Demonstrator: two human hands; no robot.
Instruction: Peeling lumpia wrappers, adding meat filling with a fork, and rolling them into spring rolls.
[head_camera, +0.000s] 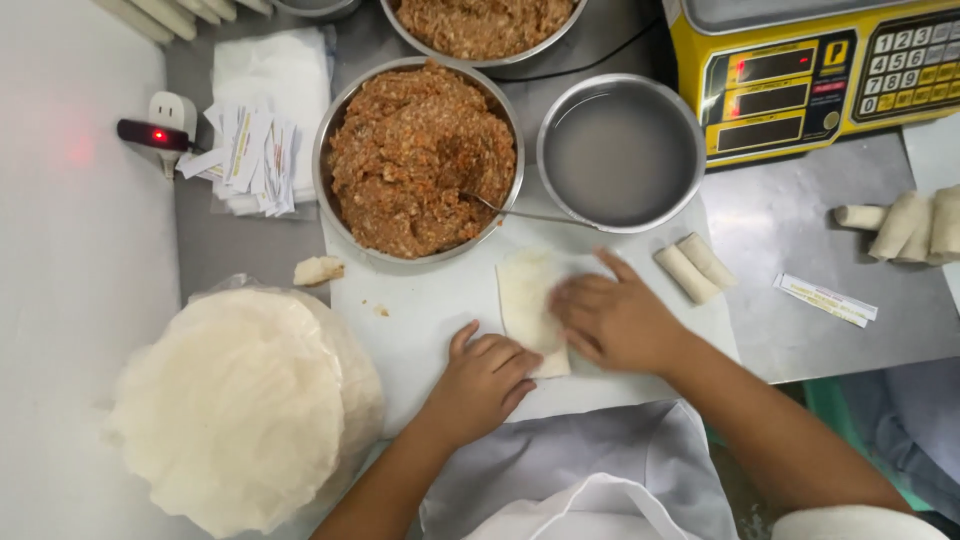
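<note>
Both the left hand (483, 385) and right hand (615, 320) press flat, fingers together, on a wrapper (527, 300) mid-board (420, 330), below the filling bowl (418, 155).

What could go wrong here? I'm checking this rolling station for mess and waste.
1. Both hands, left and right, press the thin wrapper; hard pressure may tear it.
2. The spoon handle sticks out of the filling bowl toward the water bowl, close to the right hand; a bump could spill something.
3. The wrapper stack lies uncovered and may dry out.
</note>
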